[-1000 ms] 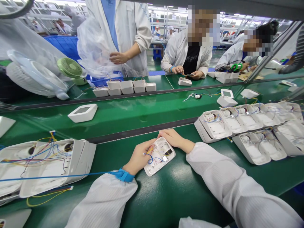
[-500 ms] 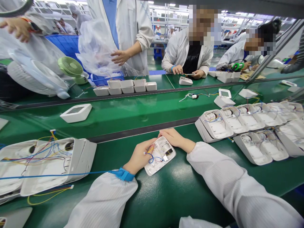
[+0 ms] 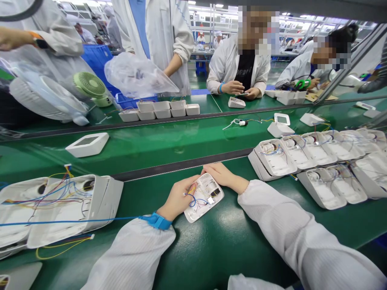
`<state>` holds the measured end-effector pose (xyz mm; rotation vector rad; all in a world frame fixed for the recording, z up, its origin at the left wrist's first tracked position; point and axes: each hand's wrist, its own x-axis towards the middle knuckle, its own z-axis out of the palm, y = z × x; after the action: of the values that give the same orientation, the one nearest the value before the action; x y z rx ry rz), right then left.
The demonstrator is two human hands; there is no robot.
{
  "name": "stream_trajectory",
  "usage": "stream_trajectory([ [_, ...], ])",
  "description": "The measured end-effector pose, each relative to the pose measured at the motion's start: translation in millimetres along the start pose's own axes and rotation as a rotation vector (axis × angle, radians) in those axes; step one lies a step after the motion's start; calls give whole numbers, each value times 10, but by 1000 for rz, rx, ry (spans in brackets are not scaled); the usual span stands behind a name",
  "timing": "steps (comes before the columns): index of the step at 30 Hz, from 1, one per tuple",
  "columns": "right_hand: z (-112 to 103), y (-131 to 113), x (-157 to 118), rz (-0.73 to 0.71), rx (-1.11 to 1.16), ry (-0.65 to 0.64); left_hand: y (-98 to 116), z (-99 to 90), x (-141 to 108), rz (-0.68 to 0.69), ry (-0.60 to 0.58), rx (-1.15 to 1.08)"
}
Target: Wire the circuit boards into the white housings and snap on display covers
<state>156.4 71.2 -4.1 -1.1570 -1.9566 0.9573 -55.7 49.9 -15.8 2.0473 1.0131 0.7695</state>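
A white plastic housing (image 3: 202,205) lies open side up, tilted, between my hands over the green work surface. Red, yellow and blue wires and a small dark part show inside it. My left hand (image 3: 179,195), with a blue wrist strap (image 3: 159,221), is closed on the housing's left side, thumb by the wires. My right hand (image 3: 220,173) curls over its upper right edge, the fingertips meeting the left ones at the far corner. Some fingers of both hands are hidden behind the housing.
Wired white housings (image 3: 68,209) sit at left, a blue cord crossing them. More housings (image 3: 273,159) stand in rows at right. Beyond a dark rail, a green belt (image 3: 178,141) carries a white unit with a screen (image 3: 87,145). Co-workers and a green fan (image 3: 90,84) are across.
The units on the belt have shifted left. Across the belt, a co-worker's clear bag and hands have moved. My hands and the housing are practically still.
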Motion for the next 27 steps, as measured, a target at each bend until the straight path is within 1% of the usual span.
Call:
stream_trajectory([
  [4,-1,-17,-3,3,5,6,3,-1,-1,-10,-7,4],
  [17,6,-10,3,3,15,9,14,-1,19,18,1,17],
  [21,5,-12,3,5,16,8,35,-7,12,0,0,2],
  [27,3,-9,6,2,10,6,53,-9,17,12,6,-8],
])
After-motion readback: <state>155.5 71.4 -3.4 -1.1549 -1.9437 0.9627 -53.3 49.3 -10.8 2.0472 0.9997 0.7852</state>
